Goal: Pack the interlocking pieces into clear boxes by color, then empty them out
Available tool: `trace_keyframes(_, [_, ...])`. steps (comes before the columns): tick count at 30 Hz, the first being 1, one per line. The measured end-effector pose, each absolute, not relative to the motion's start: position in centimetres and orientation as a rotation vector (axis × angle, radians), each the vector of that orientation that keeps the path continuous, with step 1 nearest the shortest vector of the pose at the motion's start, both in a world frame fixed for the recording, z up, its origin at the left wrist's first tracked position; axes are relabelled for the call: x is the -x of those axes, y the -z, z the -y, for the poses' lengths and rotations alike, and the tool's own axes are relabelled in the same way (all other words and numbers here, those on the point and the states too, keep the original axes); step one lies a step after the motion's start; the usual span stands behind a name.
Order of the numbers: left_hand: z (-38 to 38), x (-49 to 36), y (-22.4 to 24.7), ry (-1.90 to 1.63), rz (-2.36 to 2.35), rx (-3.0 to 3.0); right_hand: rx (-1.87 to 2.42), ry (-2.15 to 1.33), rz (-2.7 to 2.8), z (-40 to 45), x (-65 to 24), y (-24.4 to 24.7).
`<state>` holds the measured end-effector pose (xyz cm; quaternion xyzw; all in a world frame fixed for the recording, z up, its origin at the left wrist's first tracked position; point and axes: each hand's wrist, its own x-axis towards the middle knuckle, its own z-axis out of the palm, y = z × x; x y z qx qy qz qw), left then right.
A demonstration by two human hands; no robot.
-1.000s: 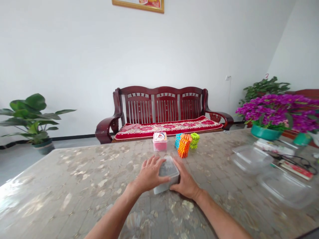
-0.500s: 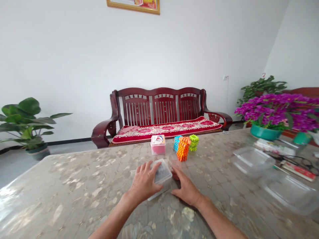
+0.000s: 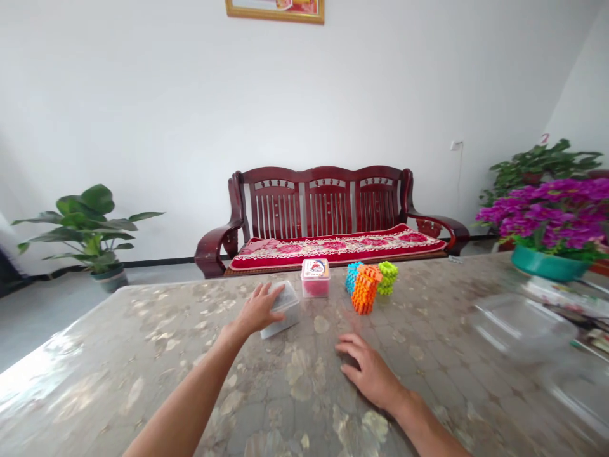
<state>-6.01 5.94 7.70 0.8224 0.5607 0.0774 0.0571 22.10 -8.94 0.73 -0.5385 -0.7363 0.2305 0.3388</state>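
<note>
My left hand (image 3: 255,311) grips a clear lidded plastic box (image 3: 287,310) at its left and near side, thumb and fingers around the lid edge. What lies inside the box is too unclear to name. To its right stands a smaller box with pink contents (image 3: 316,287) and a picture label on its lid. My right hand (image 3: 368,373) hovers low over or rests on the table, fingers apart and holding nothing. Beyond it are three upright clusters of small interlocking pieces: orange (image 3: 365,293), blue (image 3: 353,275) and green (image 3: 387,279).
The patterned tabletop (image 3: 190,368) carries blurred clear plastic containers (image 3: 526,324) on the right. Behind them sits a green pot (image 3: 547,261) of purple flowers. A wooden bench (image 3: 328,197) stands past the far edge, and a potted plant (image 3: 92,222) at the left.
My left hand has moved the clear box away from me and leftward, beside the pink box. My right hand has come away from the box. The view has turned slightly left.
</note>
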Motion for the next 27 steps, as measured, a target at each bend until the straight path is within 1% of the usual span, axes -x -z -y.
trace_keyframes(9, [-11.4, 6.4, -7.3, -0.312, -1.658, -2.479, 1.397, -0.622, 1.937, 8.9, -22.2, -0.7])
trace_keyframes(19, [-13.3, 5.9, -6.7, -0.493, -1.59, -2.472, 1.418, -0.644, 1.927, 8.7, -22.0, -0.8])
trace_keyframes(27, [-15.3, 6.4, -6.3, -0.66, -1.384, -2.396, 1.429, -0.664, 1.881, 8.2, -22.0, -0.4])
